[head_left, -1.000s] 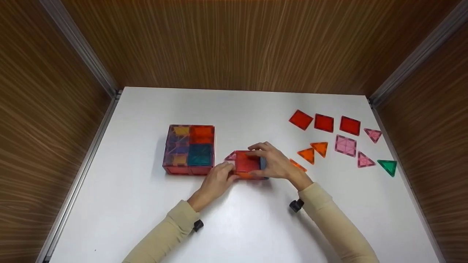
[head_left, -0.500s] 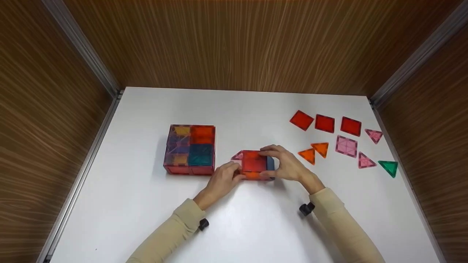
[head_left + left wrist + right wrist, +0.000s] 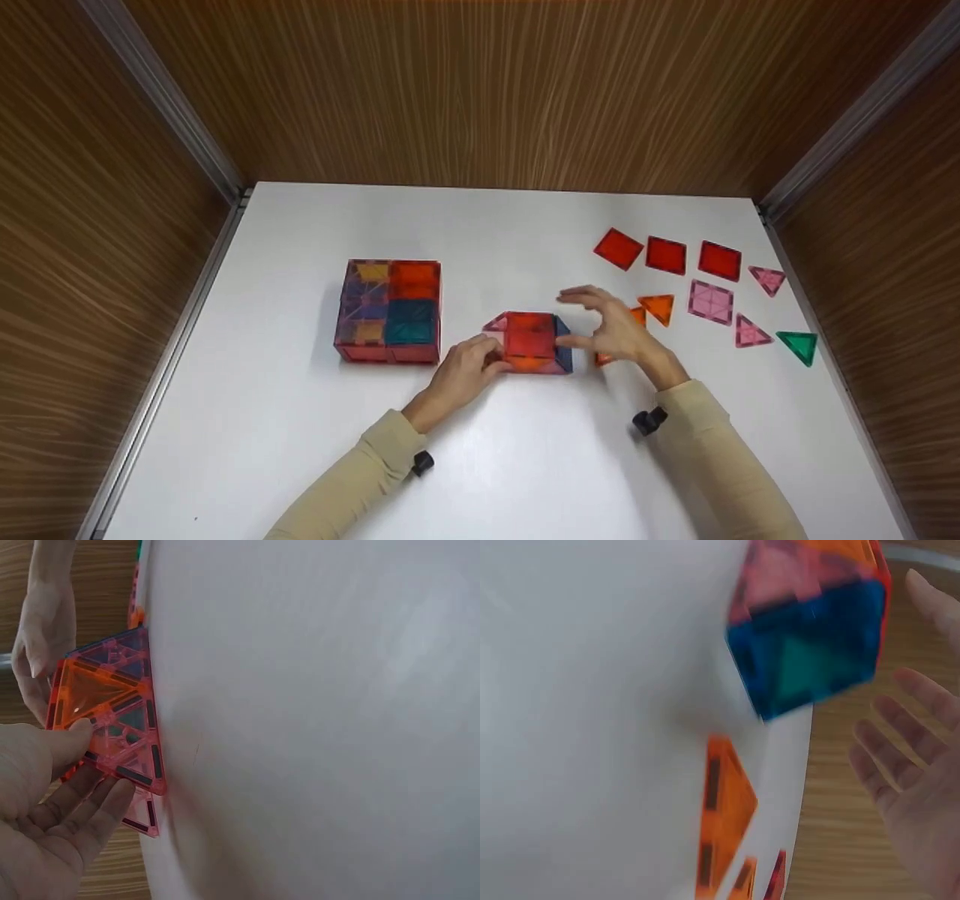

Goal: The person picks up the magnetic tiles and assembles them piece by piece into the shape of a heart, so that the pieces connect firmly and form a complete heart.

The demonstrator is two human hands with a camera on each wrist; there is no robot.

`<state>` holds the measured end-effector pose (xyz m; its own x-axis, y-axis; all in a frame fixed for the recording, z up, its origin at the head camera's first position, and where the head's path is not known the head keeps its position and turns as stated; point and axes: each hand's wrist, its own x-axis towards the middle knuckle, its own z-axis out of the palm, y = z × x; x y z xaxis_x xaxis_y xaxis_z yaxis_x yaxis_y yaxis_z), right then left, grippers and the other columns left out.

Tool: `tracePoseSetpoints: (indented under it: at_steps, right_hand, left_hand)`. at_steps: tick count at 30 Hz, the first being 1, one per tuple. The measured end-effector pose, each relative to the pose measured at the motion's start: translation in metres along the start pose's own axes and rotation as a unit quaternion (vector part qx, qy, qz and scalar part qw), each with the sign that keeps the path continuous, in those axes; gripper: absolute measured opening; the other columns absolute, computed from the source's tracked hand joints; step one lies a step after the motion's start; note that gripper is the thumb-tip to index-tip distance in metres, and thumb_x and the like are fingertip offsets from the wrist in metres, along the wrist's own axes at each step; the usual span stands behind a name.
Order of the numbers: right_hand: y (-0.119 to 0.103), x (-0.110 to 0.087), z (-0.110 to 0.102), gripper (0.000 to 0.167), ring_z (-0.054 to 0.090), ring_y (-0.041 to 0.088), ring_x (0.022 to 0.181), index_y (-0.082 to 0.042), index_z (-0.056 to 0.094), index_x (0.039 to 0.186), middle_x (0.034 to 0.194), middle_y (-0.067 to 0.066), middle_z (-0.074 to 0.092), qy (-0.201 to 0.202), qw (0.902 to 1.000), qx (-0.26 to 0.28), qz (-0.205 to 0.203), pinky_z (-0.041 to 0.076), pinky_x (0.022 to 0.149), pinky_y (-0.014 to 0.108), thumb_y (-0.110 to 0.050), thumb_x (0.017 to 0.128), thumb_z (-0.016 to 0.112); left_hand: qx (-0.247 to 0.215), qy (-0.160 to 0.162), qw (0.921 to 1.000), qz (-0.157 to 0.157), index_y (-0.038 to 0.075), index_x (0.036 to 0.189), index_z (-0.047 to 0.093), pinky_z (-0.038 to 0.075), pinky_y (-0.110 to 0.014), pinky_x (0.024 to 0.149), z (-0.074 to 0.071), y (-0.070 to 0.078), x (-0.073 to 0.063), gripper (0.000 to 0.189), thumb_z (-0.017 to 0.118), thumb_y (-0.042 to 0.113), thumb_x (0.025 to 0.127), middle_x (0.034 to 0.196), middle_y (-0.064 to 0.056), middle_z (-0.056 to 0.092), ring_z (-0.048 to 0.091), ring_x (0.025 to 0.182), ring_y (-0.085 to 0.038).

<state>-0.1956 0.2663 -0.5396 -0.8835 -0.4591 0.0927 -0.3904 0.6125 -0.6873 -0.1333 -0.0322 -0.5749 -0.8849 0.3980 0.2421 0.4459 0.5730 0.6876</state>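
Note:
A small magnetic-tile structure (image 3: pixel 531 335) stands on the white table, with a red square on top. Its front (image 3: pixel 97 690) joins an orange triangle to pink ones, and a blue tile (image 3: pixel 810 649) slopes on its right side. My left hand (image 3: pixel 466 369) holds the structure's left end, thumb on the front and fingers at the pink left side. Apart from it on the right is my right hand (image 3: pixel 611 330), fingers spread and holding nothing. A larger magnetic-tile box (image 3: pixel 390 311) in red, teal, purple and yellow stands to the left.
Loose tiles lie flat on the right: several red squares (image 3: pixel 666 256), a pink square (image 3: pixel 711 302), pink triangles (image 3: pixel 751 331), orange triangles (image 3: pixel 658 308) and a green triangle (image 3: pixel 798 346). Wood-grain panels (image 3: pixel 480 90) border the table (image 3: pixel 300 450) at the back and sides.
The small structure has shifted right with my left hand on it. My right hand has let go of it and moved off to the right, over the orange triangles.

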Motion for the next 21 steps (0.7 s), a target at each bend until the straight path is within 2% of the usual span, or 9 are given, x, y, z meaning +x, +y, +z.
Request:
tracePoseSetpoints:
  at_steps: [3,7,11,14,18,21]
  right_hand:
    - [0.016,0.009,-0.018,0.062,0.055,0.033,0.137,-0.015,0.066,0.142,0.149,0.009,0.060,0.029,0.9992,-0.003,0.028,0.048,0.112,0.063,-0.041,0.089,0.085]
    - [0.044,0.023,-0.040,0.067,0.050,0.039,0.142,-0.015,0.060,0.147,0.157,0.012,0.052,0.042,0.9936,-0.024,0.102,0.043,0.115,0.067,-0.050,0.093,0.077]
    - [0.070,0.036,-0.060,0.078,0.041,0.043,0.147,-0.018,0.051,0.155,0.167,0.015,0.040,0.023,0.9796,-0.050,0.193,0.039,0.117,0.071,-0.061,0.093,0.071]
    - [0.086,0.046,-0.071,0.085,0.036,0.044,0.150,-0.019,0.045,0.159,0.170,0.018,0.032,0.006,0.9675,-0.068,0.243,0.037,0.119,0.071,-0.064,0.092,0.071]
    - [0.101,0.057,-0.079,0.089,0.041,0.044,0.143,-0.017,0.037,0.163,0.168,0.021,0.034,-0.006,0.9558,-0.077,0.284,0.043,0.116,0.068,-0.057,0.093,0.074]
    - [0.111,0.062,-0.080,0.089,0.044,0.044,0.140,-0.014,0.034,0.164,0.165,0.023,0.037,-0.016,0.9522,-0.099,0.288,0.045,0.115,0.067,-0.052,0.095,0.074]
  left_hand:
    - [-0.003,-0.001,1.0000,0.003,0.007,0.100,0.071,0.060,-0.030,0.081,-0.001,-0.001,0.001,0.017,0.081,0.018,0.092,0.095,-0.008,0.071,0.067,0.084,-0.020]
    - [-0.001,0.001,1.0000,0.004,0.008,0.101,0.071,0.060,-0.030,0.081,-0.001,-0.001,0.001,0.018,0.081,0.020,0.093,0.094,-0.007,0.071,0.066,0.083,-0.019]
    - [0.002,0.006,0.9999,0.014,0.008,0.099,0.071,0.059,-0.029,0.079,-0.001,-0.002,0.000,0.018,0.082,0.020,0.092,0.093,-0.007,0.070,0.065,0.082,-0.018]
    - [0.004,0.008,0.9998,0.020,0.007,0.098,0.071,0.058,-0.028,0.077,0.000,-0.002,0.000,0.017,0.082,0.020,0.092,0.092,-0.007,0.071,0.064,0.081,-0.016]
    - [0.004,0.006,0.9998,0.019,0.007,0.099,0.071,0.059,-0.029,0.078,0.000,-0.001,-0.001,0.016,0.081,0.018,0.093,0.093,-0.007,0.071,0.066,0.082,-0.017]
    - [0.001,0.003,0.9999,0.012,0.007,0.099,0.072,0.060,-0.029,0.079,-0.001,-0.001,-0.001,0.015,0.081,0.018,0.093,0.094,-0.007,0.071,0.066,0.083,-0.017]
